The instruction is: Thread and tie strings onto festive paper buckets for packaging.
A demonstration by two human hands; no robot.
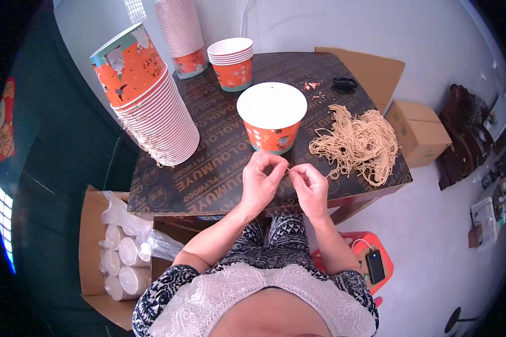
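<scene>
My left hand (258, 182) and my right hand (311, 190) meet near the table's front edge, thumbs and index fingers pinched. Between the fingertips shows a tiny bit of thin tan string (288, 168); the rest of it is hidden. Just beyond my hands an orange paper bucket (271, 137) stands upright, its white inside facing me. To its right lies a loose heap of tan strings (358, 144). At the left a tall stack of nested paper buckets (156, 121) leans, rims toward me, with string ends hanging along its side.
Behind stand a short stack of paper buckets (231, 70) and a taller one (181, 36). A small black object (344, 83) lies beside red scraps (311, 86). Lower left, an open carton (90, 247) holds wrapped white cups. A red stool (357, 238) carries a phone (375, 266).
</scene>
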